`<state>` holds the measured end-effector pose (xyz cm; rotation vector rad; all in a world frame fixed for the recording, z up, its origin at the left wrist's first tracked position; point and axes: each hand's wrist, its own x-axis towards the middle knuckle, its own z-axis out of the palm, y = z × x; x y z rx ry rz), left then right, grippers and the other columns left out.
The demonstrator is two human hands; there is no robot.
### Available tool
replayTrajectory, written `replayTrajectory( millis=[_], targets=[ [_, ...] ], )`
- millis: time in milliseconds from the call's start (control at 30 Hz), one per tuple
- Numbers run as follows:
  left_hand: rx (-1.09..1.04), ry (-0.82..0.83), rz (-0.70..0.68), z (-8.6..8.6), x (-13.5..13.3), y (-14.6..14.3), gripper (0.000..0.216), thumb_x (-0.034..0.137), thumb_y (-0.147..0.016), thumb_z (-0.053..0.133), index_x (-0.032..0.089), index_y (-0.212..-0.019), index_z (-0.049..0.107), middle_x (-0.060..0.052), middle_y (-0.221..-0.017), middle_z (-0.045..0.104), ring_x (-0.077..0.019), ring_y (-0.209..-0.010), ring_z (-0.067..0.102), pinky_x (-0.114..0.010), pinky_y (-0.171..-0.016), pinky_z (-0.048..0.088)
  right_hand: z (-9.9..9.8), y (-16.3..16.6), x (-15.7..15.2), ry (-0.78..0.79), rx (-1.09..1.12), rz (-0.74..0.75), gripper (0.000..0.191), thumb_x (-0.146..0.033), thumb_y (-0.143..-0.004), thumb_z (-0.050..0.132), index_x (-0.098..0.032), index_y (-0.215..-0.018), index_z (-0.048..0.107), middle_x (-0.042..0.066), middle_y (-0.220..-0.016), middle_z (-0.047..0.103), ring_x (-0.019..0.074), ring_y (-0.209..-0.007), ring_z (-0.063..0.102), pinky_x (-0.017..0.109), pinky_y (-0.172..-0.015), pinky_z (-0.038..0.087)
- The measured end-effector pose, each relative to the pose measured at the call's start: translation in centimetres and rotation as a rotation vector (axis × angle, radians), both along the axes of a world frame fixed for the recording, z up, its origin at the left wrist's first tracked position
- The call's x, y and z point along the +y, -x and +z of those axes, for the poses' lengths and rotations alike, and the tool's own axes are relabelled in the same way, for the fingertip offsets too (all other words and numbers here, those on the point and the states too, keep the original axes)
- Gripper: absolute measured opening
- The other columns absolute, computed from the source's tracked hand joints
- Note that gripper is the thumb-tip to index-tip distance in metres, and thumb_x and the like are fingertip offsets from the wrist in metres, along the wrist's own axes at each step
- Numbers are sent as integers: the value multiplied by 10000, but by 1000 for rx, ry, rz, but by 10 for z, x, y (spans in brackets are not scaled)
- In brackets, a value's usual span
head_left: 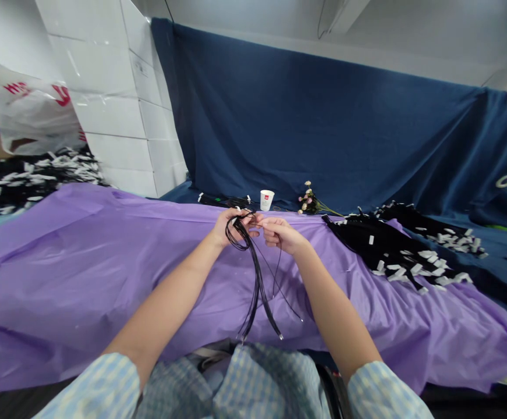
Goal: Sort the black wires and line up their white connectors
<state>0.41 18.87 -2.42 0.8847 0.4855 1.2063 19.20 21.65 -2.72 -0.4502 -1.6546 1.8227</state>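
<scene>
My left hand (229,226) is closed around a looped bundle of thin black cords (257,279). The bundle's long ends hang down toward my lap and have small shiny tips. Right beside it, my right hand (282,234) pinches a single black cord (278,267), which trails below my fingers. Both sets of fingertips meet close together above the purple cloth (148,267). Exactly how the cord passes between them is too small to make out.
Black cords with white tags (393,250) lie heaped on the right, and another tagged heap (39,174) is at far left. A paper cup (266,200), a flower bunch (309,201) and more black cords (222,201) line the back. White boxes (105,99) stand left of a blue curtain (323,128).
</scene>
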Motion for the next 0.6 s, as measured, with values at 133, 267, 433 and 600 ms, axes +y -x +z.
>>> replayTrajectory(
  millis=[133,267,433,600],
  targets=[
    [10,2,-30,-1,0,0,197,266,-710,554,172,-542,518,-96,-629,590,-245,-702,641,-384,-693,529,4,-3,-1,31,82,-31,301,-416,-651,781,-189,-800,651,-113,-474,264,39,-410,168,211,-436,167],
    [13,8,-63,2,-4,-2,206,292,-687,581,168,-534,520,-120,-707,610,-233,-660,611,-401,-697,510,9,-7,-2,82,182,-77,267,-381,-641,778,-213,-797,640,-100,-511,315,48,-418,208,214,-442,210],
    [4,26,-85,7,-7,-6,232,287,-713,567,178,-528,479,-88,-636,535,-178,-560,504,-368,-622,455,12,-14,2,142,292,-124,219,-367,-677,738,-235,-818,635,-67,-583,473,70,-446,301,221,-457,299],
    [-4,31,-88,8,-9,-7,230,288,-753,529,191,-552,473,-50,-557,458,-156,-505,422,-330,-545,423,13,-21,7,184,353,-152,164,-332,-729,651,-242,-866,659,-16,-779,685,108,-533,470,243,-504,412]
  ],
)
